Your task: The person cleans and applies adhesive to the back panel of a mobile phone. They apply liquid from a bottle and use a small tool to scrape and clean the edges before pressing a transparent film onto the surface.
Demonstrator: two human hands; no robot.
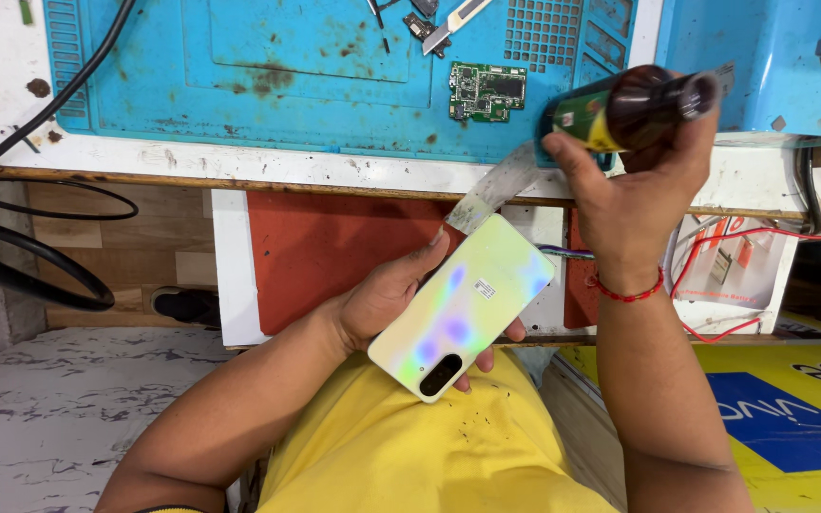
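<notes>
Phone point(463, 304) cradled in left hand point(382, 299).

We look down on a white workbench point(239, 163) whose top is covered by a stained blue repair mat point(268, 76) at twelve o'clock. A red panel point(334, 247) fills the bench front below its edge. Black cables point(40, 237) loop at nine o'clock over wooden boards. At seven o'clock lies a mottled grey marble floor point(68, 408). At four o'clock sits a yellow and blue printed board point(791, 418).
</notes>
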